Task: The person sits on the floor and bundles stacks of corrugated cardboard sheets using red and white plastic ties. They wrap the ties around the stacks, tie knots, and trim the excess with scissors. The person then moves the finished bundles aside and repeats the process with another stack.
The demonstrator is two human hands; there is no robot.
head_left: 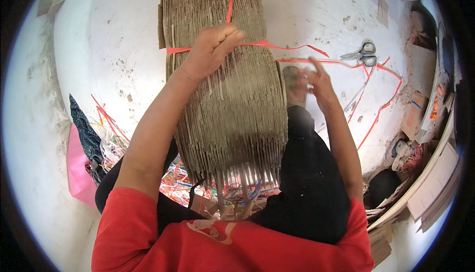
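A tall bundle of cardboard sheets, packed edge-up, stands between my legs and reaches to the top of the view. Around it runs a red plastic strap, its loose end sticking out to the right. My left hand is closed in a fist over the strap on the bundle; its palm side is hidden. Right of the bundle, my right hand is raised with fingers apart, slightly blurred, touching neither strap nor cardboard that I can see. A second red strap piece passes just above its fingertips.
Scissors with dark handles lie on the pale floor at the right, beside more red strap. Shredded coloured strips cover the ground under the bundle. Pink sheeting lies left. Cardboard pieces line the right side.
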